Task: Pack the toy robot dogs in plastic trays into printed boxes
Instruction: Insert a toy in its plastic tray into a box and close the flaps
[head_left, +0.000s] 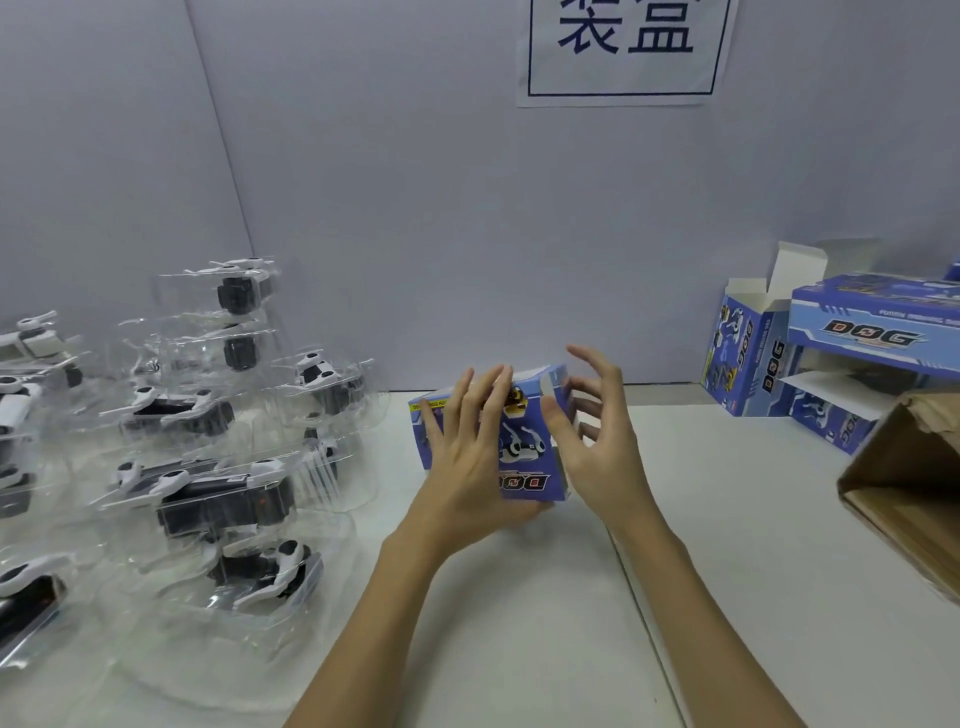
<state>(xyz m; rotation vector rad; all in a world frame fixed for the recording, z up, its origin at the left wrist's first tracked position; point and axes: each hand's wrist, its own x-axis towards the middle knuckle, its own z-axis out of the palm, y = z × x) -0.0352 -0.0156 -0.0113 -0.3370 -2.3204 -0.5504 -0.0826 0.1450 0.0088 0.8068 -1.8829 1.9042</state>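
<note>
Head view: left hand (470, 457) lies flat-fingered against printed box (524, 452) mid-table; right hand (592, 441) spread wide, thumb at box's end. Risk: loose hold, box slips or flap creases. Trayed robot dogs (208, 499) piled left; empty boxes (831, 353), carton (914, 483) crowd right.

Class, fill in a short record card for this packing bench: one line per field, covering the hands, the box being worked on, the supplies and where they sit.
Left hand: fingers straight, flat against printed box
Right hand: fingers spread at the box's right end, thumb touching it
Toy dogs in trays: piled on the left
Empty boxes: stacked far right
Cardboard carton: right edge, open
Wall sign: above, centre
</note>
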